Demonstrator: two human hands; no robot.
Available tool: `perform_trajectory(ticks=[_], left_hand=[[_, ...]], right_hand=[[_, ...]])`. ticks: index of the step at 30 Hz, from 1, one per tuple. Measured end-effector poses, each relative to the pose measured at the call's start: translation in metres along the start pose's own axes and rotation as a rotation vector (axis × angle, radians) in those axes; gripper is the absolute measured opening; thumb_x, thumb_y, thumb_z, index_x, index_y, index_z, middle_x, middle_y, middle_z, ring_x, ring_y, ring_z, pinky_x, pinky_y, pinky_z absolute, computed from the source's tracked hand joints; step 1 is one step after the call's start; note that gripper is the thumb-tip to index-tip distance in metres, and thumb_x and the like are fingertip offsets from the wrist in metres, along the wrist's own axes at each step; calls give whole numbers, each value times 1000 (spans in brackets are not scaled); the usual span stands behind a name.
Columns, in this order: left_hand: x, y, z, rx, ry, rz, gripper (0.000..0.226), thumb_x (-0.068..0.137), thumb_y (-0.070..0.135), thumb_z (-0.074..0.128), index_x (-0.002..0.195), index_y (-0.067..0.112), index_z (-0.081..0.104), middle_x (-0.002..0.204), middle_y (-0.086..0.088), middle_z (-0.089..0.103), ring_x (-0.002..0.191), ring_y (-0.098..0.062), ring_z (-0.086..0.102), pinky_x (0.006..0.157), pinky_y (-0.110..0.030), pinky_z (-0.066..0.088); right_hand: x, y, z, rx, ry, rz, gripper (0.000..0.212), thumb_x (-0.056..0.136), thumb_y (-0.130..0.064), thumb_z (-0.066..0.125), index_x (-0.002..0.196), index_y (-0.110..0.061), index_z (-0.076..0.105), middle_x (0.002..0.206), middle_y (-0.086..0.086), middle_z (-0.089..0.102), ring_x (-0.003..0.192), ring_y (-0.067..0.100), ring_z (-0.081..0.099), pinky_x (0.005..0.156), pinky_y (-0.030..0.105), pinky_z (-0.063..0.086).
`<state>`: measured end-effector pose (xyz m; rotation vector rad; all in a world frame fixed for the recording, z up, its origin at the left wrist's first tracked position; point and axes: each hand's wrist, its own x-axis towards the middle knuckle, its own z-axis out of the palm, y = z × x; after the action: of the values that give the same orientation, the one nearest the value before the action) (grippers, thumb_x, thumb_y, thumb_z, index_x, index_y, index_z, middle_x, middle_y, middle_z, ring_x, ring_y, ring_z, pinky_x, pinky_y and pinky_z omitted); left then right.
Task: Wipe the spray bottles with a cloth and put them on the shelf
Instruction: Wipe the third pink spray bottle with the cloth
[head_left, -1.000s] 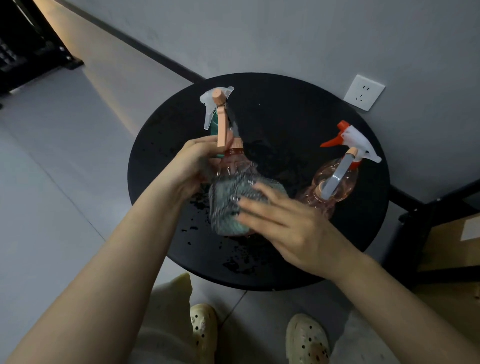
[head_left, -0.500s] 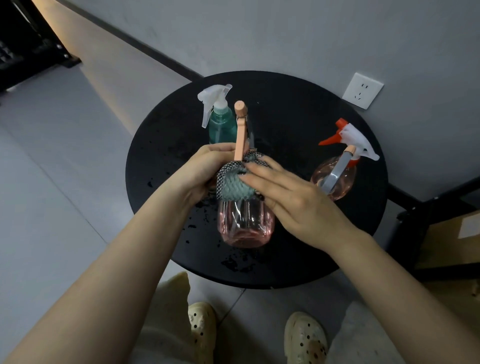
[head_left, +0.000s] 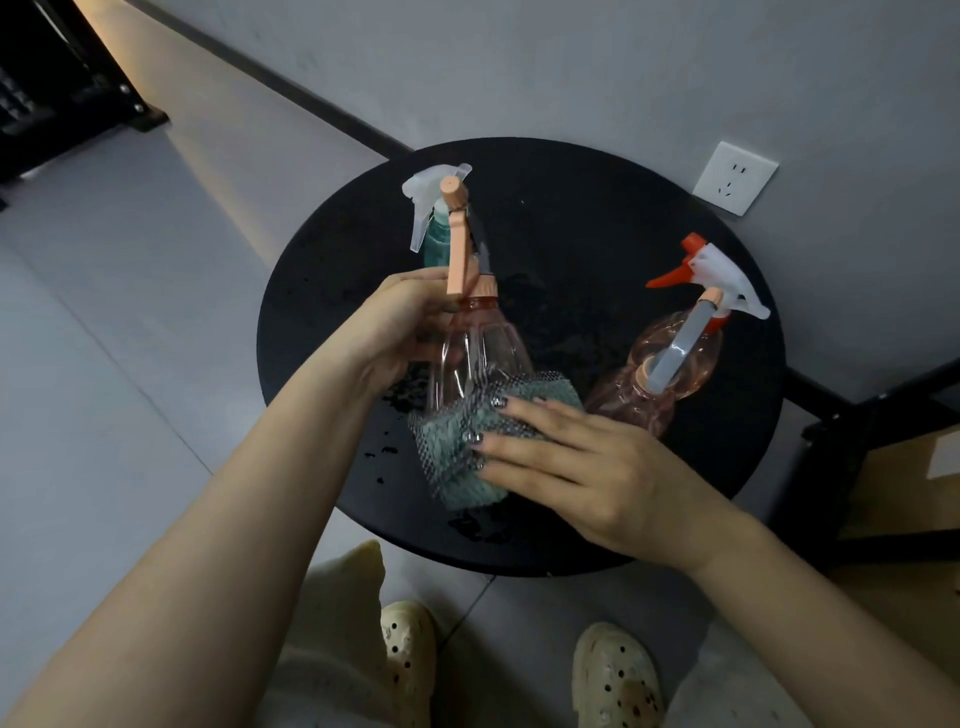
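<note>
A clear pink spray bottle (head_left: 480, 358) with a peach trigger head is held above the round black table (head_left: 597, 218). My left hand (head_left: 402, 327) grips its neck and shoulder. My right hand (head_left: 566, 457) presses a teal cloth (head_left: 457, 441) with straight fingers against the bottle's lower body, which the cloth wraps and hides. A teal bottle (head_left: 434, 239) with a white trigger stands behind the held bottle, partly hidden. A second pink bottle (head_left: 670, 364) with a white and red trigger stands at the right of the table.
Water drops speckle the table near the hands. A white wall socket (head_left: 735, 176) is at the upper right. A dark frame with a cardboard box (head_left: 904, 483) stands to the right. My two light shoes (head_left: 615, 675) are on the grey floor below the table.
The cloth under my right hand has slid from the bottle's shoulder down to its lower body. My left hand still holds the neck, and the bottle sits a little higher and further back.
</note>
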<state>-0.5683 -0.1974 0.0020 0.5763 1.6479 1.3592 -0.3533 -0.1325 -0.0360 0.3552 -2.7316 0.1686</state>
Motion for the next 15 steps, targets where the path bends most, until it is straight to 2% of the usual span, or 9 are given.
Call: perform_trajectory(ticks=[2, 3, 6, 9, 12, 13, 15], left_hand=[[-1, 0, 3, 10, -16, 1, 28, 92, 16, 54, 69, 20, 70, 64, 3, 64, 59, -11, 56, 54, -22, 46], [-1, -1, 4, 2, -33, 0, 24, 90, 16, 56, 71, 18, 70, 64, 2, 64, 58, -10, 55, 55, -23, 42], [-1, -3, 5, -57, -106, -20, 14, 89, 11, 56, 83, 9, 69, 76, -7, 65, 70, -17, 59, 72, -30, 48], [-1, -3, 5, -50, -102, -18, 18, 91, 5, 51, 86, 6, 69, 79, -8, 67, 72, -17, 64, 73, -28, 54], [1, -3, 3, -57, -70, -30, 20, 89, 5, 53, 81, 8, 71, 76, -8, 68, 72, -19, 63, 77, -33, 52], [2, -4, 2, -51, -64, -31, 23, 88, 7, 54, 76, 12, 72, 72, -6, 66, 68, -19, 60, 74, -33, 50], [3, -5, 0, -32, -31, -20, 36, 89, 9, 52, 60, 18, 72, 60, 1, 59, 56, -12, 52, 59, -24, 45]], right_hand=[[9, 4, -4, 14, 36, 65, 37, 91, -2, 56, 127, -9, 56, 135, 6, 54, 133, 28, 41, 103, 40, 43], [15, 6, -6, 30, 54, 113, 37, 90, -2, 53, 127, -8, 57, 135, 7, 53, 132, 28, 41, 102, 39, 44], [28, 8, -9, 137, 98, 306, 39, 92, -8, 45, 130, -9, 54, 138, 6, 50, 134, 25, 39, 98, 41, 48], [34, 7, -7, 231, 120, 442, 42, 93, -14, 38, 134, -12, 50, 142, 4, 46, 137, 22, 36, 103, 40, 43], [29, 6, -5, 202, 102, 388, 41, 93, -10, 43, 133, -9, 50, 142, 6, 46, 136, 24, 36, 105, 38, 40], [25, 5, -5, 177, 91, 336, 40, 92, -6, 48, 132, -7, 52, 140, 7, 47, 136, 26, 36, 106, 38, 40], [16, 2, -4, 119, 65, 215, 40, 88, 1, 57, 127, -5, 55, 137, 9, 51, 134, 29, 39, 104, 39, 42]])
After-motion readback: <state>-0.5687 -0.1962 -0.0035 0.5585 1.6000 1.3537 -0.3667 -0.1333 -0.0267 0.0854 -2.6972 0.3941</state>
